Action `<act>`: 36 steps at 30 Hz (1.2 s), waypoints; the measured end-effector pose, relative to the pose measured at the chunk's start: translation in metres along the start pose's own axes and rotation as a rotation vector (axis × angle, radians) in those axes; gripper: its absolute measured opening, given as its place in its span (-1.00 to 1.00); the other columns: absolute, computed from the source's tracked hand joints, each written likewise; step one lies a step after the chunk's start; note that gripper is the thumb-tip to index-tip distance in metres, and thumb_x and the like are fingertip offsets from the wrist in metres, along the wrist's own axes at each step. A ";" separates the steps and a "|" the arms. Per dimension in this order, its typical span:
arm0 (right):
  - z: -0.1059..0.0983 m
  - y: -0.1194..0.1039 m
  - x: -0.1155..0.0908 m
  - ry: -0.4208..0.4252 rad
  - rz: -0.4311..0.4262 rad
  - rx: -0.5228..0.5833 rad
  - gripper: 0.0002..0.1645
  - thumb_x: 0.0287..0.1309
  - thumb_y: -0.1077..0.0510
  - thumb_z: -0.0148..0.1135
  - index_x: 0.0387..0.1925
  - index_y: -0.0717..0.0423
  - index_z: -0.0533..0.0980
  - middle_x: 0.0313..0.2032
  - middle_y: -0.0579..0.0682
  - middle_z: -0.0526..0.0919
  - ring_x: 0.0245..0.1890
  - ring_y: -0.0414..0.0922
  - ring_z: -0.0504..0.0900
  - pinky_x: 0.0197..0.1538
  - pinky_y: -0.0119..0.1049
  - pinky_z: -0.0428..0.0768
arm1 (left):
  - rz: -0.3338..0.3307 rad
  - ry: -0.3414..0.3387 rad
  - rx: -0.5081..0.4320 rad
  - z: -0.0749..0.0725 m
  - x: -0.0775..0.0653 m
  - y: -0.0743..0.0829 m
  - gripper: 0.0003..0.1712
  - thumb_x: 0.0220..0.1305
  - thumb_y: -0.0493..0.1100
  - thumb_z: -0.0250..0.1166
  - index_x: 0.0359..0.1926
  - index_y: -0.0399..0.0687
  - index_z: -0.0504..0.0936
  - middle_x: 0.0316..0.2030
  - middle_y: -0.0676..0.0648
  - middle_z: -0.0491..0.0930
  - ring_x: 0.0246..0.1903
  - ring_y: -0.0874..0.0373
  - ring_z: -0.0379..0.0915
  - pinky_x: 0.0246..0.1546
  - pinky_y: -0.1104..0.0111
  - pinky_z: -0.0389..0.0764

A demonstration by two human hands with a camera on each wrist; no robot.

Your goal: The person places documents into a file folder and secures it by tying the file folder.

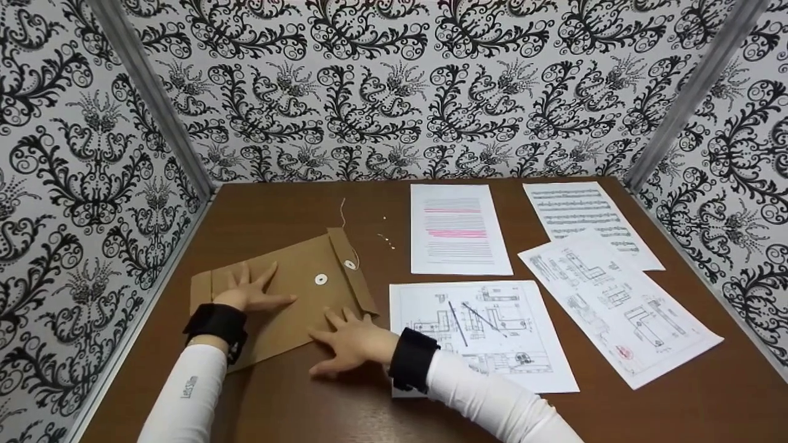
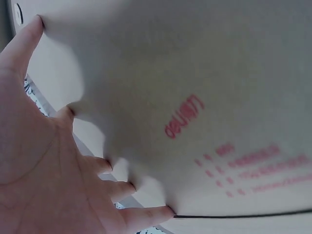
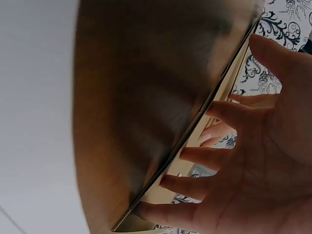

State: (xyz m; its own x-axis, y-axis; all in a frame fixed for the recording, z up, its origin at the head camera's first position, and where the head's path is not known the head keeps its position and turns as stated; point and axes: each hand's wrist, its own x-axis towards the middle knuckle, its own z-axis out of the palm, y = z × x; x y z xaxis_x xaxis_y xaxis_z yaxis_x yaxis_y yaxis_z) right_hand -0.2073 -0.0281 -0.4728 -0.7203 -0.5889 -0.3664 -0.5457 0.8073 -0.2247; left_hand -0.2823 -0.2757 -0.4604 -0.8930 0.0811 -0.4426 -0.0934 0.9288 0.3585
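A brown kraft paper string-tie envelope (image 1: 295, 258) lies at an angle on the left half of the table. Its narrow flap (image 1: 352, 274) is on the right side, with one white button disc on it and another disc (image 1: 321, 279) on the body. A thin white string (image 1: 343, 212) trails from the flap onto the table. My left hand (image 1: 249, 294) spreads its fingers, tips resting on the envelope's left part. Red print (image 2: 184, 117) shows beneath it in the left wrist view. My right hand (image 1: 357, 340), fingers spread, touches the envelope near its lower right edge.
A drawing sheet (image 1: 523, 344) lies partly under the right forearm. Behind it is a text page with pink highlighting (image 1: 458, 255). To the right, another drawing sheet (image 1: 665, 351) overlaps a music sheet (image 1: 569, 206). Small white scraps (image 1: 388, 240) lie beside the flap. Patterned walls (image 1: 381, 92) surround the table.
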 end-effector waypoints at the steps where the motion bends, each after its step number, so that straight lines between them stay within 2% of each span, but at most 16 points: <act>1: 0.000 -0.002 -0.001 -0.007 -0.001 -0.002 -0.05 0.24 -0.57 0.05 0.58 -0.54 0.05 0.67 -0.08 -0.11 0.65 0.20 -0.01 0.53 0.31 0.22 | 0.000 0.002 0.000 0.000 0.000 0.000 0.32 0.15 0.57 0.20 0.66 0.07 -0.20 0.54 -0.58 -0.55 0.48 -0.69 -0.72 0.31 -0.64 -0.24; 9: 0.001 -0.016 -0.011 -0.067 -0.011 -0.036 -0.01 0.23 -0.57 0.07 0.59 -0.52 0.01 0.67 -0.14 -0.12 0.65 0.20 -0.01 0.51 0.30 0.27 | 0.019 0.000 0.002 0.003 0.002 0.003 0.35 0.10 0.56 0.27 0.66 0.08 -0.19 0.54 -0.56 -0.57 0.49 -0.65 -0.73 0.32 -0.63 -0.20; 14: 0.004 -0.022 -0.014 -0.084 -0.017 -0.065 -0.04 0.24 -0.54 0.10 0.58 -0.55 0.03 0.66 -0.17 -0.06 0.64 0.18 0.04 0.45 0.28 0.35 | 0.042 -0.016 -0.002 0.002 0.004 0.005 0.34 0.11 0.48 0.34 0.65 0.06 -0.16 0.55 -0.54 -0.56 0.49 -0.66 -0.72 0.31 -0.64 -0.16; 20: 0.007 -0.030 -0.021 -0.066 -0.031 -0.078 -0.04 0.26 -0.49 0.14 0.59 -0.48 0.05 0.65 -0.12 -0.01 0.63 0.20 0.07 0.43 0.31 0.36 | 0.061 -0.029 0.003 0.003 0.008 0.005 0.32 0.11 0.46 0.36 0.66 0.10 -0.16 0.57 -0.51 -0.56 0.51 -0.63 -0.70 0.31 -0.63 -0.19; 24: 0.010 -0.028 -0.025 -0.015 -0.063 -0.105 -0.12 0.31 -0.47 0.11 0.57 -0.44 0.14 0.63 -0.12 0.09 0.60 0.18 0.16 0.41 0.24 0.43 | 0.077 -0.030 0.018 0.004 0.012 0.003 0.34 0.08 0.50 0.35 0.66 0.13 -0.15 0.57 -0.49 -0.55 0.52 -0.62 -0.68 0.30 -0.65 -0.19; 28: 0.009 -0.020 -0.030 0.055 -0.138 -0.189 -0.22 0.36 -0.45 0.05 0.52 -0.38 0.26 0.55 -0.13 0.28 0.52 0.08 0.34 0.31 0.07 0.58 | 0.089 -0.026 0.029 0.003 0.013 0.001 0.35 0.07 0.52 0.34 0.66 0.14 -0.15 0.58 -0.49 -0.54 0.52 -0.62 -0.68 0.28 -0.66 -0.19; 32: 0.003 -0.011 -0.036 0.178 -0.207 -0.224 -0.38 0.40 -0.40 0.04 0.33 -0.27 0.49 0.28 -0.12 0.59 0.20 -0.07 0.64 0.02 -0.16 0.71 | 0.093 -0.031 0.016 0.002 0.013 -0.001 0.33 0.09 0.51 0.35 0.66 0.14 -0.15 0.57 -0.49 -0.56 0.52 -0.61 -0.69 0.30 -0.65 -0.21; 36: -0.008 0.000 -0.041 0.302 -0.221 -0.166 -0.52 0.40 -0.33 0.10 0.09 -0.17 0.62 0.00 -0.14 0.71 -0.11 -0.19 0.73 -0.22 -0.29 0.69 | 0.085 -0.036 0.016 0.003 0.012 -0.001 0.33 0.09 0.51 0.35 0.66 0.15 -0.15 0.58 -0.47 -0.55 0.53 -0.60 -0.68 0.32 -0.63 -0.19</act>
State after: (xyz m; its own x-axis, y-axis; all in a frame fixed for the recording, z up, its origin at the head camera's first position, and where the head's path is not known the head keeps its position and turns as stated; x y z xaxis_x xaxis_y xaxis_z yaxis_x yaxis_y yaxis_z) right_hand -0.1812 -0.0039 -0.4509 -0.6578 -0.7522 -0.0387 -0.7453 0.6575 -0.1109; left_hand -0.2915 -0.2742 -0.4688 -0.8810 0.1726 -0.4406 -0.0105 0.9238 0.3828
